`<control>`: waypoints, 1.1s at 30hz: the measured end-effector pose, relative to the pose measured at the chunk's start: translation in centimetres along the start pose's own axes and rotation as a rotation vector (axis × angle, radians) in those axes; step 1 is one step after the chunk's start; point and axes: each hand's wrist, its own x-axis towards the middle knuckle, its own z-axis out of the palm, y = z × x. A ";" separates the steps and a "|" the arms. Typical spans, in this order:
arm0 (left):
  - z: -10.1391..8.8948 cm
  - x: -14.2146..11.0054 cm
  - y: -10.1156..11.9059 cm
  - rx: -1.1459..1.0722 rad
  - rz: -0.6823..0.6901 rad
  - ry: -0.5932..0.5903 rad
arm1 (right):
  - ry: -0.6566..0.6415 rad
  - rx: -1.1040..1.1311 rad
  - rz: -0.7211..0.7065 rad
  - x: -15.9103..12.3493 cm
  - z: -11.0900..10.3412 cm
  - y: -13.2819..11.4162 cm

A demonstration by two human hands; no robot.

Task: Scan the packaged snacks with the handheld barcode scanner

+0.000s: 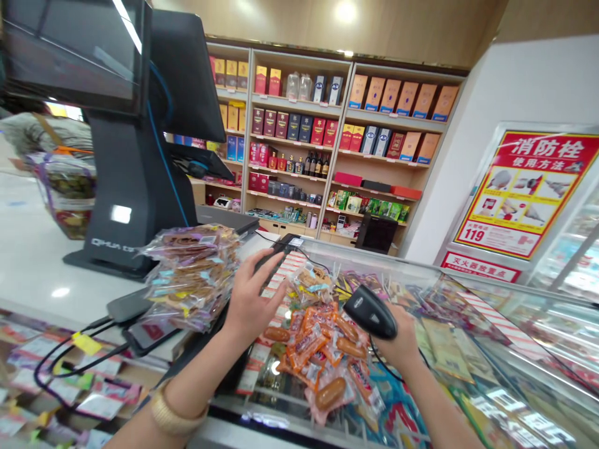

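Handheld barcode scanner (369,312) held over sausage snack packets (318,355) heaped on glass display case (374,255) | POS terminal (135,174) stood on white surface (32,262) | bundled snack packets (189,277) laid beside terminal | left hand (255,299): grip wide, fingers spread, nothing held | right hand (402,340): grip wrapped firmly around scanner, nose tilted left, cable hanging free

L hand (250,302) open just above pile of wrapped sausages (322,355) on glass counter (505,349), R hand (402,340) gripping black barcode scanner (369,312), bagged snacks (189,277) by POS terminal (135,168) upper left.
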 end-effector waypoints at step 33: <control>-12.2 3.3 -9.3 -0.342 -0.765 0.122 | 0.091 0.006 -0.094 -0.4 0.3 0.9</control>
